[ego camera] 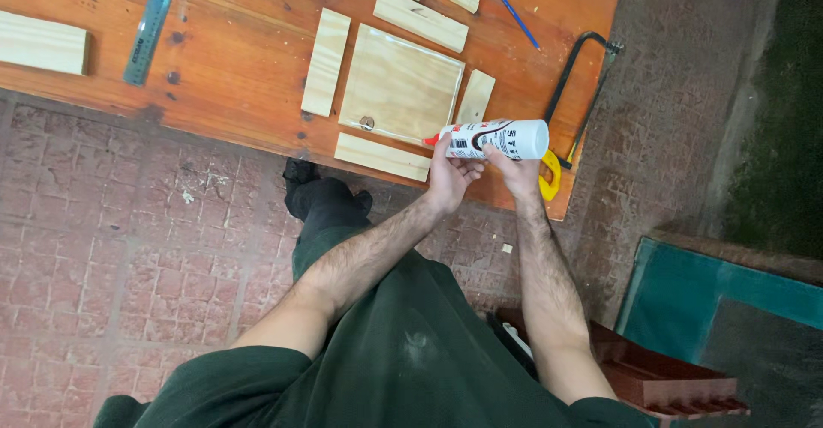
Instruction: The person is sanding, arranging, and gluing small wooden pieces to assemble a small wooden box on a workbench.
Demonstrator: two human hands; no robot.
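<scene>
Over the table edge: I see both hands hold a white glue bottle (497, 138) just past the near rim of the orange wooden table (231, 59).
Bottle axis: I read it lying nearly level, long axis from 9 o'clock to 3 o'clock, red nozzle cap (431, 140) at the 9 o'clock end, base at 3 o'clock.
Left hand: my left hand (450, 179) cups the bottle from below near the nozzle end, fingers curled up around the neck; the fingertips sit close to the cap.
Right hand: my right hand (519, 169) grips the body from below toward the base, fingers closed around it.
Nearer hand: the left is the one nearer the cap; the right carries the weight of the body.
Bearing from hands: the bottle sits at 12 o'clock of both palms, touching them.
Wood parts: a square plywood panel (400, 85) lies at 11 o'clock of the bottle, with pine strips around it; the near strip (381, 156) lies just beside the cap at 9 o'clock.
Other items: a steel ruler (153, 23) lies far at 10 o'clock, a blue pencil (516, 17) at 12 o'clock, and a hacksaw (576, 77) with a yellow handle at 2 o'clock, partly behind the right hand.
</scene>
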